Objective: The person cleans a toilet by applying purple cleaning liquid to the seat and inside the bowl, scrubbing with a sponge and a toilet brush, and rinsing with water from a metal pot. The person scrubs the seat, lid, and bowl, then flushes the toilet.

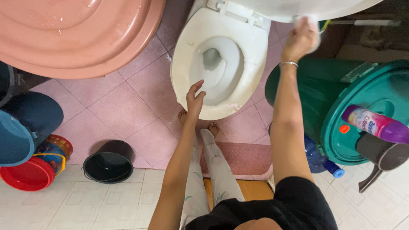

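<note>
A pale cloth is gripped in the right hand and pressed against the raised lid of the white toilet. The left hand (fingers loosely spread, nothing held) is rested on the seat's front rim, above the pink tiled floor.

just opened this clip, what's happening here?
A person stands barefoot over a white toilet on a pink tiled floor. The right hand presses a pale cloth against the edge of the raised lid. The left hand hangs open over the front of the toilet seat, holding nothing. A green lidded bin with a purple bottle on top sits to the right; a black bucket stands on the floor to the left.
</note>
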